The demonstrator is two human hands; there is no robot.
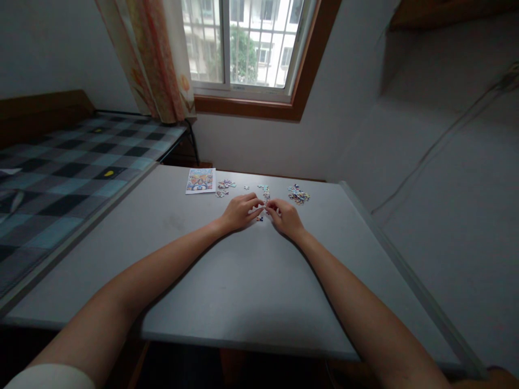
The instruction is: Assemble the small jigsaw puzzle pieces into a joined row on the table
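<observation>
Both hands meet over the middle of a white table, fingertips almost touching. My left hand has its thumb and fingers closed in a pinch at a small puzzle piece, mostly covered by the fingers. My right hand pinches at the same spot from the other side. Just beyond the fingertips runs a narrow strip of joined jigsaw pieces. Below the left fingers lies a small dark and orange puzzle piece. Which piece each hand grips is too small to see clearly.
On the white table, a printed picture sheet lies at the far left. Loose piece piles sit beside it, and another pile is right of my hands. A bed adjoins the left; a window is behind.
</observation>
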